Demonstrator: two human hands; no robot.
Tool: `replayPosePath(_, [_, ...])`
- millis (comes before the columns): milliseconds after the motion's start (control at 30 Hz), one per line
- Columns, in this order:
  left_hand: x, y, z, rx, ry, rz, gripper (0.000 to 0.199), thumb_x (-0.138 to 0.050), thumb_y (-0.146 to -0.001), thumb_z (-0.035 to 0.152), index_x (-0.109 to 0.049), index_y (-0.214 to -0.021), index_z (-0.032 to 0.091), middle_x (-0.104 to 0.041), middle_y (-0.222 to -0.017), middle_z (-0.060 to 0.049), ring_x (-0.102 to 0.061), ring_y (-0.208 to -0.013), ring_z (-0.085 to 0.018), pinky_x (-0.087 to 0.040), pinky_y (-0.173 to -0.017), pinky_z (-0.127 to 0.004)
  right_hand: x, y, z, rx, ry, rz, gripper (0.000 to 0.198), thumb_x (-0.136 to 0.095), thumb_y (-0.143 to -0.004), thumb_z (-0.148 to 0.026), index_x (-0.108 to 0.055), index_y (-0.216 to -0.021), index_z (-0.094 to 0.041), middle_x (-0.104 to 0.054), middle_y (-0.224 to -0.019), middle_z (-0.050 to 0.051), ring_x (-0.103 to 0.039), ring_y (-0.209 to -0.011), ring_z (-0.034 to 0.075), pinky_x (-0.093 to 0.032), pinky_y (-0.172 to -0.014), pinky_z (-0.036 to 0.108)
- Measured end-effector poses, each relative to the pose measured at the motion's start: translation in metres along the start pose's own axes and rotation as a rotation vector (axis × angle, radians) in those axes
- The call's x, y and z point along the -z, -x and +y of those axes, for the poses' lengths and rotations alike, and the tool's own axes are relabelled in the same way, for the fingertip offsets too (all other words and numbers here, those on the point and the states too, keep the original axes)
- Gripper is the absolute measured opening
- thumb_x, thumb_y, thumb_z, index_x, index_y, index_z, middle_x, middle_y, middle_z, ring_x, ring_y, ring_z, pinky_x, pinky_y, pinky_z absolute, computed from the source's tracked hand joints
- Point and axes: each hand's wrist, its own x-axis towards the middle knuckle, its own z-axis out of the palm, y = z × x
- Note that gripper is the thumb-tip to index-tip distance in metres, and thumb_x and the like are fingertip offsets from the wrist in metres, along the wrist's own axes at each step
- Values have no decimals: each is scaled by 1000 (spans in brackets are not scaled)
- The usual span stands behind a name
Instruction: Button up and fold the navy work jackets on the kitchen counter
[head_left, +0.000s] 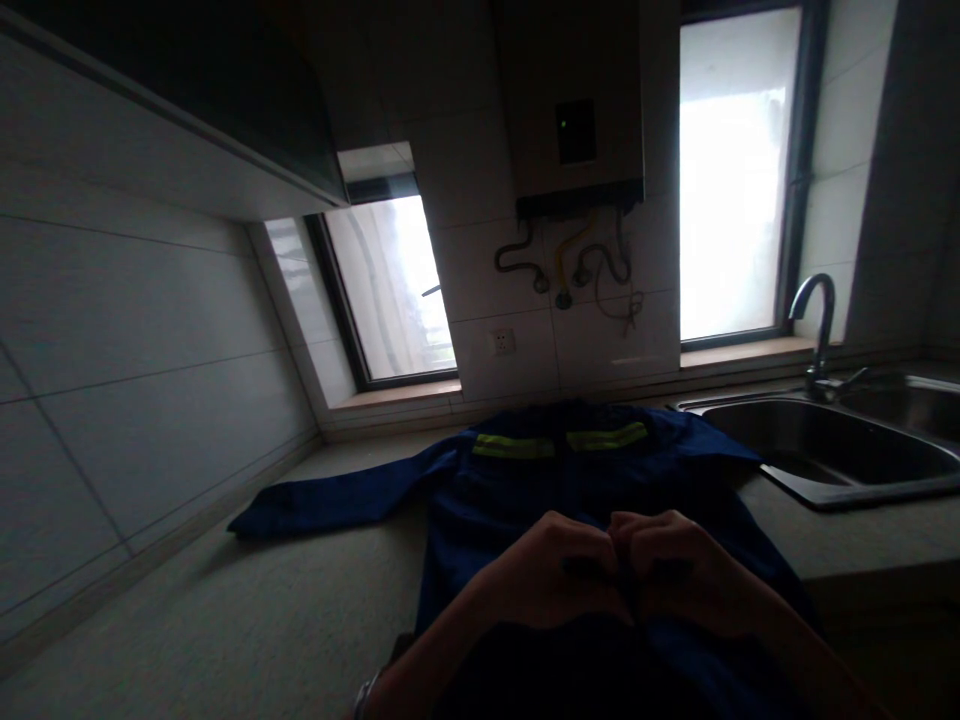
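Note:
A dark blue work jacket [510,495] with yellow-green reflective strips across the chest lies spread on the countertop, its collar toward the wall. One sleeve [322,503] stretches out to the left; the other reaches the sink's edge. Over the middle of the jacket's front, my left hand [559,565] and my right hand [679,565] meet, knuckles nearly touching. Both are closed, with fingers pinched on the jacket's front along its centre line. The fingertips and the exact bit of cloth or fastening between them are hidden in shadow.
At the right stands a steel sink [847,490] with a tall faucet [823,310]. The countertop [300,610] runs along the left under a wall cabinet [187,110]. A water heater [574,110] with pipes hangs on the tiled wall between two windows. The light is dim.

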Motion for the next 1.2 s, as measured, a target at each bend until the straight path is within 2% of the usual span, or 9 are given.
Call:
replayPosePath(200, [-4, -2, -3, -89, -97, 179, 30, -69, -72, 37, -60, -61, 10, -49, -56, 4, -40, -52, -4, -33, -52, -15, -3, 2, 6, 65, 90, 148, 31, -57, -84, -33, -46, -60, -17, -51, -65, 1, -48, -71, 14, -40, -64, 26])
replayPosePath(367, [-3, -1, -6, -73, -256, 405, 26, -67, -74, 32, -60, -62, 10, -47, -54, 4, -36, -50, -4, -29, -49, -16, 5, 9, 16, 1, 250, 323, 28, -59, -82, -26, -45, -59, -17, -52, -66, 1, -51, -75, 15, -43, -76, 29])
replayPosePath(533, [18, 5, 1, -21, -168, 95, 34, -56, -82, 40, -67, -69, 11, -62, -61, -2, -52, -54, -7, -39, -55, -17, 40, 23, 40, -346, 148, -4, 28, -70, -70, -40, -63, -76, -14, -63, -80, 5, -58, -73, 15, -47, -67, 25])
replayPosePath(667, [43, 10, -2, 136, -130, 236, 47, -46, -87, 47, -67, -68, 9, -64, -58, -5, -58, -54, -10, -43, -55, -19, 67, 13, 60, -628, -104, -400, 35, -67, -71, -45, -66, -74, -10, -63, -64, 4, -55, -51, 9, -40, -47, 17])
replayPosePath(800, [60, 9, -28, 270, -153, 310, 49, -45, -85, 51, -64, -67, 9, -62, -56, -4, -56, -52, -9, -41, -52, -18, 67, -6, 77, -665, -142, -376, 37, -66, -71, -47, -63, -72, -10, -63, -61, 3, -55, -51, 9, -39, -49, 17])
replayPosePath(900, [62, 7, -64, 363, -240, 204, 47, -47, -83, 53, -64, -69, 11, -61, -58, -2, -55, -53, -10, -40, -51, -19, 39, -10, 95, -723, 102, -225, 44, -55, -78, -55, -60, -71, -12, -61, -56, 2, -54, -48, 10, -36, -45, 17])
replayPosePath(1000, [52, 4, -109, 551, -279, -42, 42, -49, -81, 49, -61, -65, 12, -60, -58, -1, -55, -51, -12, -41, -49, -22, -3, -3, 115, -751, 463, -130, 51, -45, -82, -59, -60, -66, -13, -59, -52, 3, -53, -46, 11, -30, -42, 19])
replayPosePath(1100, [34, 0, -154, 797, -162, -401, 29, -49, -81, 38, -55, -65, 14, -58, -54, 0, -55, -46, -13, -45, -49, -26, -39, 3, 132, -718, 735, -144, 48, -51, -78, -58, -62, -62, -14, -63, -60, 6, -56, -52, 14, -29, -44, 21])
replayPosePath(1200, [22, -3, -186, 842, 9, -513, 13, -46, -82, 26, -53, -77, 16, -58, -53, 3, -57, -45, -13, -48, -49, -27, -51, 6, 146, -721, 762, -104, 37, -52, -79, -45, -60, -62, -13, -64, -66, 8, -59, -57, 15, -32, -46, 21])
